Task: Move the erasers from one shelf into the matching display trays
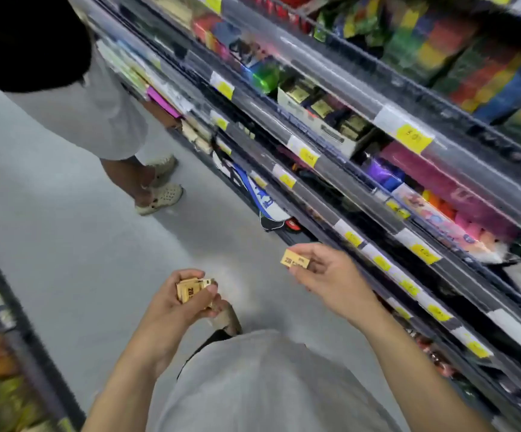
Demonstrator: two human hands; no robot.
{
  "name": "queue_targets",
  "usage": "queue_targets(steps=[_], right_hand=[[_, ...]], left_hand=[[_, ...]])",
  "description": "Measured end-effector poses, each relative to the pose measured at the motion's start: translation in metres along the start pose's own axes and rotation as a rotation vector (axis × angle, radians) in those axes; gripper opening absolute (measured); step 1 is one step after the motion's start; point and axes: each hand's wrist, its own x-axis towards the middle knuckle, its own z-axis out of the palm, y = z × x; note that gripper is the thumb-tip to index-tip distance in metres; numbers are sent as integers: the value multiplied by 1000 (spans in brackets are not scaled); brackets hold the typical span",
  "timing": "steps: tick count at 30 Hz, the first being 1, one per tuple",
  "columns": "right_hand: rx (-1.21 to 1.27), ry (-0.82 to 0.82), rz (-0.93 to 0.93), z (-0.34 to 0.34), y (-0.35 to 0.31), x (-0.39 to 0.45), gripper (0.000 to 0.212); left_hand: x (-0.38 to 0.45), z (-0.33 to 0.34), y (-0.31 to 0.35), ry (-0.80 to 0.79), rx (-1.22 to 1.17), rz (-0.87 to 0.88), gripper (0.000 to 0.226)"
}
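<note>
My left hand (175, 302) is closed around a small stack of gold-wrapped erasers (190, 289), held over the aisle floor. My right hand (327, 275) pinches a single gold eraser (295, 258) between thumb and fingers, close to the front edge of a lower shelf. On a higher shelf stands a white display tray (315, 123) holding several black-and-gold packs. The picture is blurred by motion.
Tiered shelves (377, 169) with clear front rails and yellow price tags run along the right, stocked with colourful goods. Another person (103, 120) in grey shorts and beige clogs stands ahead on the grey floor (65, 229). A second shelf unit (9, 353) lies at the lower left.
</note>
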Motion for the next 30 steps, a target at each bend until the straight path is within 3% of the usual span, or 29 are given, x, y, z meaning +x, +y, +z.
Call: queue_targets(steps=[10,18,30], right_hand=[[26,58,79,85,-38,79,28],[60,115,128,98,-59,149,27],[-16,87,-46,81,-149,303,32]], left_hand=[[82,-94,103,6,16,43,41],[156,-103,183,-56,45,81,37],[248,-96,271,-35,58,118,40]])
